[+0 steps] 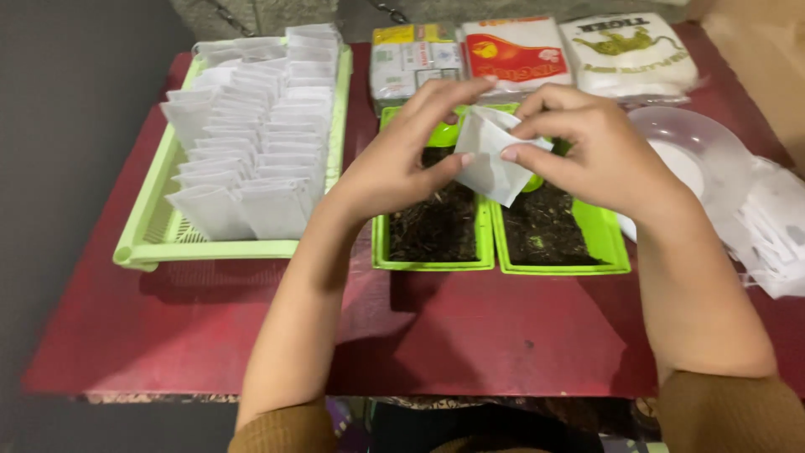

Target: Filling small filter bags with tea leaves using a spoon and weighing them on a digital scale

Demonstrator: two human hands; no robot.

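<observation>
Two brown knitted cuffs are showing at the bottom edge, cut off by the frame, with bare forearms reaching up over a dull red table [470,335] whose surface is looking scuffed and matte. The left hand [394,164] and the right hand [591,151] are meeting above the middle of the table, both pinching a small white paper sachet [490,159]; thumbs and forefingers are gripping its upper edges, and the thin, slightly creased pouch is hanging tilted between them. Whether its mouth is open is hard to tell.

Directly beneath the grip, two shallow green plastic trays [604,231] are holding dark, crumbly loose material, partly hidden by the hands. Left of the grip, a pale green slotted basket [142,243] is carrying rows of flat white sachets standing on edge. Right of the grip, a translucent plastic bowl [704,138] is sitting half covered by the wrist, and a heap of white sachets [776,235] is running out of frame. Beyond the grip, three soft printed packets [516,54] are lying along the far edge, their tops cropped.
</observation>
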